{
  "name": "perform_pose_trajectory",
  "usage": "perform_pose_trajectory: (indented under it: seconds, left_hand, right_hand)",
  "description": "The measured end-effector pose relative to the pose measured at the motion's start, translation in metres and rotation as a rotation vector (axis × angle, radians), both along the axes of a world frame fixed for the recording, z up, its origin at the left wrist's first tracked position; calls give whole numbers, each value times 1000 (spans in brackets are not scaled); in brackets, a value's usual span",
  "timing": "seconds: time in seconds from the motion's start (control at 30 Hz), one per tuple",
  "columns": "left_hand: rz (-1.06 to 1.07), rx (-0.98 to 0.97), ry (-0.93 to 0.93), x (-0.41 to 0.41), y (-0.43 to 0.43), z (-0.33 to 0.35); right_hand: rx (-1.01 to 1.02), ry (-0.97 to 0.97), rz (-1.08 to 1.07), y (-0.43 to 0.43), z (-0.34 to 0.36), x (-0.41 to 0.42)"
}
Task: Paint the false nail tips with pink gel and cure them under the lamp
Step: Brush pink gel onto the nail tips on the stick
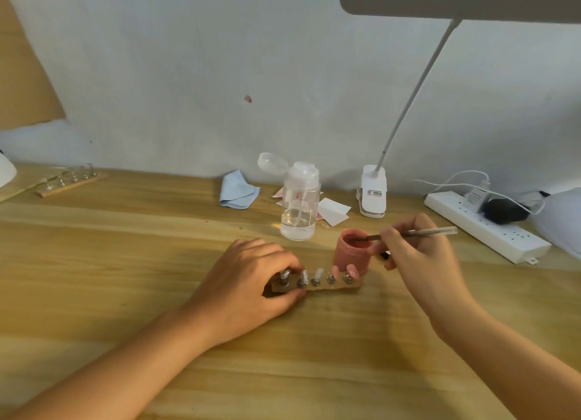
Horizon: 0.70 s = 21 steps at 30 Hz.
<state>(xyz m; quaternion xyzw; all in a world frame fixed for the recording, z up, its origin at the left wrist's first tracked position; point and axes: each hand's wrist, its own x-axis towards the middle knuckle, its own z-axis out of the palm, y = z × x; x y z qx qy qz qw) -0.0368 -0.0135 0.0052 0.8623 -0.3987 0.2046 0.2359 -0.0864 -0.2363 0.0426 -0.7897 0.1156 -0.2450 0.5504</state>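
Note:
A small wooden strip (333, 286) lies on the desk with several false nail tips standing on metal pegs. The two right tips (351, 271) are pink; the others (318, 275) look clear. My left hand (251, 275) grips the strip's left end. Just behind the strip stands an open pot of pink gel (353, 250). My right hand (421, 253) pinches a thin brush (418, 233), whose tip is dipped into the pot.
A clear pump bottle (298, 204) with liquid stands behind the pot. A white clip lamp (372, 193) arches overhead. A power strip (484, 227) lies at the right, a blue cloth (237, 191) and paper slips at the back, a second nail strip (70, 182) far left.

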Motion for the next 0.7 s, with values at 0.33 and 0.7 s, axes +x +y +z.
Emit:
perform_pose_trajectory:
  seconds: [0.33,0.7]
  left_hand:
    - [-11,-11,29,3,1,-1]
    - [3,-36,55,4,1,-3]
  right_hand:
    - [451,-273,85,19,-6,-40]
    - [451,-141,190,36,-22,-41]
